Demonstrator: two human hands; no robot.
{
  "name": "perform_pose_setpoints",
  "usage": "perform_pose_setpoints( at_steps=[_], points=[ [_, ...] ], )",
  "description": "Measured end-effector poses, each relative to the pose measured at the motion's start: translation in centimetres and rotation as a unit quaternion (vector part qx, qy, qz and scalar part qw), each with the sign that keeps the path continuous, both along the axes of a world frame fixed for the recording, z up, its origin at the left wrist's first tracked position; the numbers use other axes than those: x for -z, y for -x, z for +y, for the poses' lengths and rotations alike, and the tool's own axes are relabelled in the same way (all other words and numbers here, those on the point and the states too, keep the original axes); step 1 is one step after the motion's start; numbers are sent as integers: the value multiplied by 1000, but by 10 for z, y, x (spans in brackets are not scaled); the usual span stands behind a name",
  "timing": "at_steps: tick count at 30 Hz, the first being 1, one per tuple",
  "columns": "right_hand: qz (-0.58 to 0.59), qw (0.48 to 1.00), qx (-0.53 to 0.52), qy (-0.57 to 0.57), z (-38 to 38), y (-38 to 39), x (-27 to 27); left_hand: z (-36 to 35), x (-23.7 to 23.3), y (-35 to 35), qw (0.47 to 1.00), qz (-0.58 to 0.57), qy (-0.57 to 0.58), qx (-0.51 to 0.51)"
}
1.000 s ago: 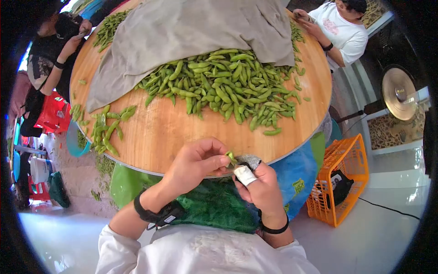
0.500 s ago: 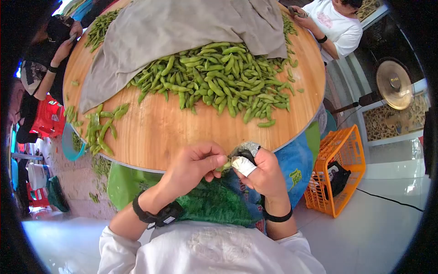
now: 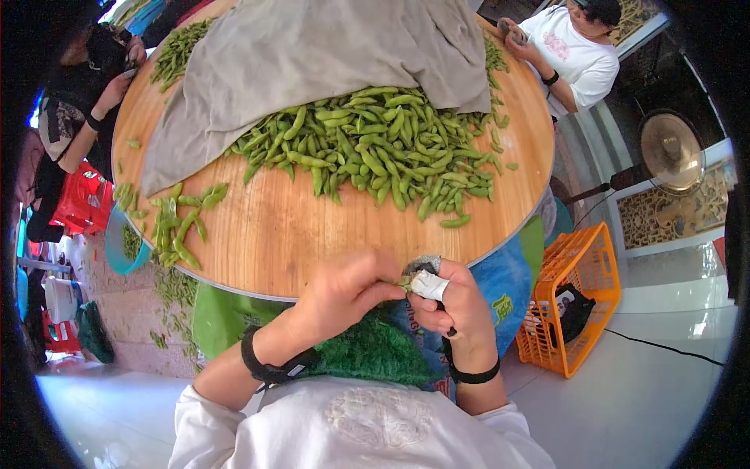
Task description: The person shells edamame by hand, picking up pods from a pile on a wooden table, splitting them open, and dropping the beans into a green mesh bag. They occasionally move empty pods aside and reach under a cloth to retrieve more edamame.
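Note:
Both my hands meet over the near edge of the round wooden table [image 3: 258, 242]. My left hand [image 3: 344, 293] has its fingers pinched at one end of a green pod [image 3: 405, 283]. Closed around the pod's other side is my right hand [image 3: 457, 301], its thumb wrapped in white tape and a grey-and-black covering on a finger. Part of the pod is hidden by the fingers. Beyond them lies a big heap of green pods [image 3: 375, 148], partly under a grey cloth [image 3: 312, 55]. A smaller group of pods [image 3: 183, 227] rests at the table's left edge.
An orange crate [image 3: 566, 301] holding a black item stands on the floor at right, near a round fan [image 3: 672, 152]. Two other people are at the table's far left and far right. A teal basin [image 3: 125, 242] and red crates [image 3: 82, 199] are at left.
My left hand has moved slightly right, closer to my right hand, and its fingers are turned more over the pod. The view has shifted a little.

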State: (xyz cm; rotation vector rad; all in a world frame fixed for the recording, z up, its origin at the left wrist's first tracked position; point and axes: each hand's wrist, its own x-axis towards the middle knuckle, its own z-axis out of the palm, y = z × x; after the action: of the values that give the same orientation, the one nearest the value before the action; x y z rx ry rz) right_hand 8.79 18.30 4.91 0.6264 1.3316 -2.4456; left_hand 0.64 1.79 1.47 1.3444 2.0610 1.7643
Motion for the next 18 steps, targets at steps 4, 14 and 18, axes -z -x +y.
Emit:
perform_pose_setpoints(
  at_steps=[4,14,18],
  points=[
    [-34,994,-7,105,6,1,4,-4,-3,6,981,186,9,48],
    [-9,996,41,74,20,0,3,3,1,0,995,-34,48,79],
    [15,1000,-3,-12,21,-2,-4,16,-3,-4,915,-402,-20,14]
  ],
)
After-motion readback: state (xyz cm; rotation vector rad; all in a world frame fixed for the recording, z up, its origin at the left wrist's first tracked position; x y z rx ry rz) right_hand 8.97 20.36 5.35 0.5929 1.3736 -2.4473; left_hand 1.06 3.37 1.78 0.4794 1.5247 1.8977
